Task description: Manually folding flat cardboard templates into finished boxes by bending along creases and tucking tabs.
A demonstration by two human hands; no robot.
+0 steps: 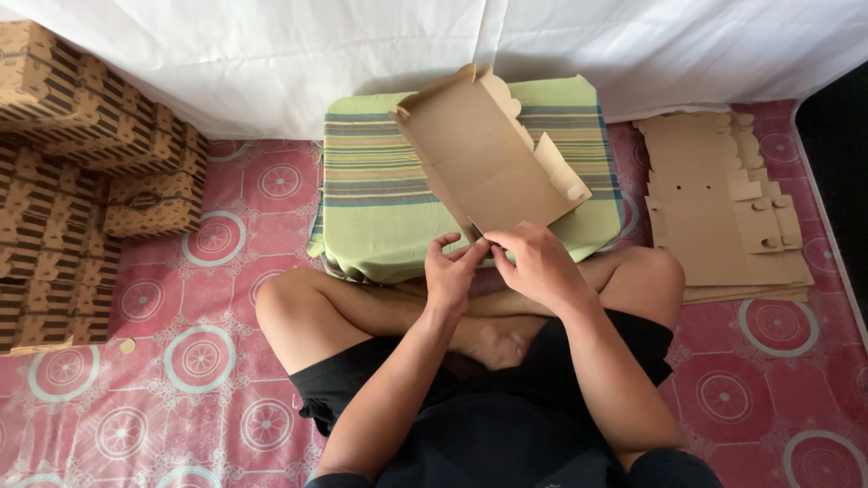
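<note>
So I've got my left hand and right hand both pinching the near edge of a half-folded cardboard box blank, which sits tilted on the green striped cushion in front of my crossed legs. Fingertips are pressed together right at the corner fold.

My worry is that the far flaps are standing loose, so if I squeeze unevenly the panel could buckle or a tab could tear, or the whole thing could slide off the cushion.

The box itself is open and has nothing in it. The finished printed boxes are stacked on my left, closed, so I can't tell what's inside. The flat blanks are piled on my right.
</note>
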